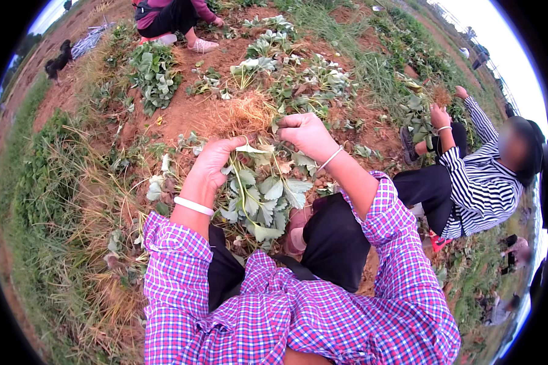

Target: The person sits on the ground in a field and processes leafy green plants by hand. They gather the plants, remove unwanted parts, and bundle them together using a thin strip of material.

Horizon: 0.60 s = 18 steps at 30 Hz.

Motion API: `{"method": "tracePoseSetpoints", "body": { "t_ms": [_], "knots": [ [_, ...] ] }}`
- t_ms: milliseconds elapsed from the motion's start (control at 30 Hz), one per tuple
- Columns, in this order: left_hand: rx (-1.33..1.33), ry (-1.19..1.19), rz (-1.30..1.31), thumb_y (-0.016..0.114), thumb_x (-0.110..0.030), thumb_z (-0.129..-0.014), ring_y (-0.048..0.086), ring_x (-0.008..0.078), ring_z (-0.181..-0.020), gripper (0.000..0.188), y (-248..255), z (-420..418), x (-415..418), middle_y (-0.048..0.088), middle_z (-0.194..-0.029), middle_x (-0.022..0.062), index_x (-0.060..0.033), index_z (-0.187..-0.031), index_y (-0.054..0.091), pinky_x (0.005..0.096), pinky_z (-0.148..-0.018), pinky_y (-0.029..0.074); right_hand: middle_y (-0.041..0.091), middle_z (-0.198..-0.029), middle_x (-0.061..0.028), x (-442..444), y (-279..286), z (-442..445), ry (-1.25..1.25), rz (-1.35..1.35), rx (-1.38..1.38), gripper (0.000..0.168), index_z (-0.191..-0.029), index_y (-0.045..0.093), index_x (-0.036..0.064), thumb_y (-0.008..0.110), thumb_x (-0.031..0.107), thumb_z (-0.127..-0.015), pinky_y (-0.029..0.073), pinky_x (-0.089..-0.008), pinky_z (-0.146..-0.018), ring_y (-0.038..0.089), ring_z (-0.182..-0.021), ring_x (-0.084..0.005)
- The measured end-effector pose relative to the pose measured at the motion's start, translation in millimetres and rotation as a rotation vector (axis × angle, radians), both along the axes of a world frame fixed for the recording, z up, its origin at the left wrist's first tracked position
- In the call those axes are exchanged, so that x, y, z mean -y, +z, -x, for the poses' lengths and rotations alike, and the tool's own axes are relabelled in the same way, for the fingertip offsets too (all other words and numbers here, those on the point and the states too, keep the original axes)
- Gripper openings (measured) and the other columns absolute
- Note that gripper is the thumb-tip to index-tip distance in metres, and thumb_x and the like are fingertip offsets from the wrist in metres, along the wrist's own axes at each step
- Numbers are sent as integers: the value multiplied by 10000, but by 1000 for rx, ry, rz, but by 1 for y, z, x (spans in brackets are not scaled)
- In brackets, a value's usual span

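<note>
My left hand (212, 159) grips a bunch of leafy strawberry plants (255, 196), held by the stems near the crowns. The leaves hang down towards my lap, and the tangled tan roots (246, 114) point away from me. At the right side of the bunch is my right hand (301, 132), its thumb and forefinger brought together by a small leaf or stem; whether they pinch it is not plain. Some of the stems are hidden behind my fingers.
A heap of leafy plants (153, 75) lies ahead left, near a seated co-worker (173, 18). Another co-worker (475, 182) in stripes sits at right, holding a rooted plant. Uprooted plants (255, 66) lie on the reddish soil ahead. Grass (41, 219) covers the left side; a black dog (59, 59) stands beyond.
</note>
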State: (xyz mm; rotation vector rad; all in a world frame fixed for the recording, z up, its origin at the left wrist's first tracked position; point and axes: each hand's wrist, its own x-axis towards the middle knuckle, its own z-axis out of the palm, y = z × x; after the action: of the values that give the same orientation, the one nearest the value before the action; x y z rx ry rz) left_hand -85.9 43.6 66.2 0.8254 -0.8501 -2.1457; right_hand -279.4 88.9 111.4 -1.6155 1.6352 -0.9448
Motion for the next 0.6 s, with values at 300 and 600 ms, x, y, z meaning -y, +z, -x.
{"method": "tracePoseSetpoints", "body": {
  "t_ms": [300, 600],
  "knots": [
    [-5, -44, 33, 585, -128, -832, 596, 127, -653, 195, -9, -5, 2, 641, -815, 52, -3, -977, 624, 249, -556, 484, 603, -645, -4, -2, -5, -4, 22, 60, -76, 199, -870, 679, 46, 641, 188, -737, 420, -241, -574, 480, -574, -66],
    [-47, 72, -4, 643, -91, -772, 616, 187, -708, 232, -6, -2, 1, 629, -857, 115, 57, -945, 599, 329, -579, 514, 627, -655, -42, 2, -10, -9, -70, 92, 140, 190, -860, 683, 37, 624, 162, -729, 443, -252, -591, 522, -564, -85]
  ]
}}
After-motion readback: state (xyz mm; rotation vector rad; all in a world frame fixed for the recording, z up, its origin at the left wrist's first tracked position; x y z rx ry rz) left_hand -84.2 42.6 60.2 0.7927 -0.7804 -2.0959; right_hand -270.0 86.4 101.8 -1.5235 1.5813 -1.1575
